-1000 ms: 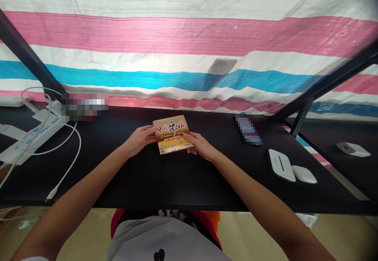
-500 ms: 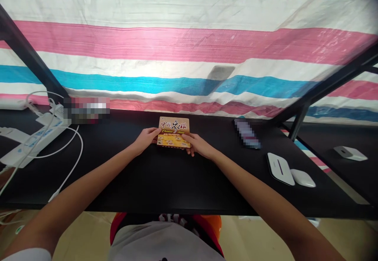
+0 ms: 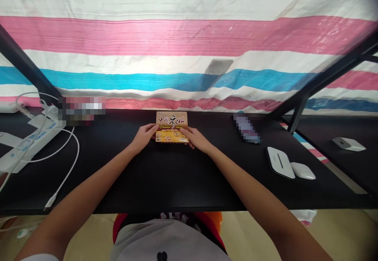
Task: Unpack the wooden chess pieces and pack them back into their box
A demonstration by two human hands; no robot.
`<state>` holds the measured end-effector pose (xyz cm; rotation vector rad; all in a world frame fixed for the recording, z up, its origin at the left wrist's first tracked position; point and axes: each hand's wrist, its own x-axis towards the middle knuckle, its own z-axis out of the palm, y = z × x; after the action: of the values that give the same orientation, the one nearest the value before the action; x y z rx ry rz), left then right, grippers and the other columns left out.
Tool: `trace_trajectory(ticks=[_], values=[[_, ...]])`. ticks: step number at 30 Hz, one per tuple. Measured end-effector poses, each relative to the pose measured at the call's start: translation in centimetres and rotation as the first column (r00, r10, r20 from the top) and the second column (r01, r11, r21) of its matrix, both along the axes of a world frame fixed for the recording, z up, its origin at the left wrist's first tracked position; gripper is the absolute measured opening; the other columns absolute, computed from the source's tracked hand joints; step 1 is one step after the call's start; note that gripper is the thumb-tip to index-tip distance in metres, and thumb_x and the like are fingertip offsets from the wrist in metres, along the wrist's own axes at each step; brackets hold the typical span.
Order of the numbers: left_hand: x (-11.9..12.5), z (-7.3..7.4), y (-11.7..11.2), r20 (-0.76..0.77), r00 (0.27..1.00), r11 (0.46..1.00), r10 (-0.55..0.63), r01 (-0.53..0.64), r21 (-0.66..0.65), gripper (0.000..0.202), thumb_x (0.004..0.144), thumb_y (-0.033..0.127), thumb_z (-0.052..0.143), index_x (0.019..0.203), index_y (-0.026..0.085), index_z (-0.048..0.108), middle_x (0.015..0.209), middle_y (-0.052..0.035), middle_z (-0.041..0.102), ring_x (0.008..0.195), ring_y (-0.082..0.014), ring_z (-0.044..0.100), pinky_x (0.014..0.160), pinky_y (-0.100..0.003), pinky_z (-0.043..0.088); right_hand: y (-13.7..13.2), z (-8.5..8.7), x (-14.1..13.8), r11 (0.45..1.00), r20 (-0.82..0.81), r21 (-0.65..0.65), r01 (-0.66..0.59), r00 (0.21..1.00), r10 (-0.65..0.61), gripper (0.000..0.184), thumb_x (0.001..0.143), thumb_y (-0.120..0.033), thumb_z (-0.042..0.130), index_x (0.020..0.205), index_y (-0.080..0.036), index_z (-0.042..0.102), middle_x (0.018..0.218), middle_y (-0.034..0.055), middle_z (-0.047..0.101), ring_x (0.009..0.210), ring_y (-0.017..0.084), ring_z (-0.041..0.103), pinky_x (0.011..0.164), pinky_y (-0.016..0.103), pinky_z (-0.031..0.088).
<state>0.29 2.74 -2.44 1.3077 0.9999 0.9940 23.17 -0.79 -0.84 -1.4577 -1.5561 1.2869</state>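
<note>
A small Chinese chess box (image 3: 172,126), tan above and yellow below, is held near the back of the black table (image 3: 174,182). Its printed top with the words "Chinese chess" faces up toward me. My left hand (image 3: 144,136) grips the box's left edge, thumb on top and fingers partly out of sight behind it. On the opposite edge, my right hand (image 3: 197,138) has its thumb over the printed face and its fingers curled beneath. Whether the box's underside touches the tabletop cannot be made out.
At the left lie a white power strip (image 3: 35,143) and a loose white cable (image 3: 77,150). A phone (image 3: 246,128), a flat white device (image 3: 280,162) and a white rounded case (image 3: 303,171) lie to the right. Behind hangs a striped sheet (image 3: 165,36), between dark metal posts.
The view has tilted and shifted slightly. Both hands keep the same hold on the chess box, which shows little movement relative to the table.
</note>
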Motion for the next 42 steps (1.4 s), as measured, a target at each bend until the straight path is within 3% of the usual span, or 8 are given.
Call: trace_trajectory(ticks=[9,14,23,30,42], values=[[0.0,0.1,0.1,-0.053,0.998,0.999,-0.018,0.019,0.030,0.047,0.074,0.048,0.065,0.102,0.010,0.066,0.094,-0.0101,0.069,0.074,-0.0169,0.063,0.065,-0.028,0.051,0.2,-0.1,0.7,0.998,0.017,-0.009,-0.055,0.998,0.055,0.034,0.086,-0.048,0.054,0.098,-0.016,0.057,0.053,-0.0059,0.052,0.038,0.006,0.045,0.032,0.016,0.039],[0.0,0.2,-0.1,0.009,1.000,1.000,-0.012,0.013,-0.004,0.045,0.073,0.047,0.066,0.100,0.010,0.065,0.094,-0.0103,0.069,0.079,-0.0194,0.064,0.067,-0.030,0.051,0.4,-0.5,0.9,0.998,0.029,-0.011,-0.066,0.997,0.067,0.032,0.086,-0.048,0.053,0.093,-0.016,0.056,0.055,-0.0050,0.053,0.039,0.006,0.047,0.034,0.016,0.042],[-0.1,1.1,-0.7,-0.001,0.995,0.994,-0.099,0.098,-0.041,0.047,0.068,0.043,0.072,0.104,0.014,0.062,0.112,-0.0111,0.065,0.099,-0.0257,0.062,0.079,-0.037,0.052,0.3,-0.4,0.8,0.998,0.021,0.004,-0.062,0.998,0.062,0.033,0.085,-0.046,0.054,0.099,-0.017,0.059,0.052,-0.0061,0.050,0.039,0.007,0.048,0.034,0.017,0.042],[-0.1,1.1,-0.5,-0.017,0.995,0.994,-0.101,0.100,-0.046,0.045,0.069,0.044,0.071,0.101,0.014,0.062,0.104,-0.0113,0.068,0.097,-0.0270,0.063,0.078,-0.038,0.053,0.3,-0.3,0.9,0.997,0.027,-0.008,-0.075,0.997,0.075,0.034,0.085,-0.047,0.053,0.101,-0.018,0.059,0.052,-0.0058,0.050,0.039,0.008,0.048,0.034,0.018,0.043],[-0.2,1.2,-0.5,-0.021,0.993,0.993,-0.116,0.115,-0.027,0.048,0.070,0.044,0.071,0.105,0.013,0.060,0.113,-0.0123,0.065,0.101,-0.0273,0.062,0.081,-0.038,0.052,0.2,-0.4,0.7,0.998,0.017,-0.001,-0.065,0.998,0.065,0.041,0.084,-0.048,0.054,0.110,-0.016,0.059,0.058,-0.0045,0.052,0.041,0.007,0.048,0.034,0.017,0.043]])
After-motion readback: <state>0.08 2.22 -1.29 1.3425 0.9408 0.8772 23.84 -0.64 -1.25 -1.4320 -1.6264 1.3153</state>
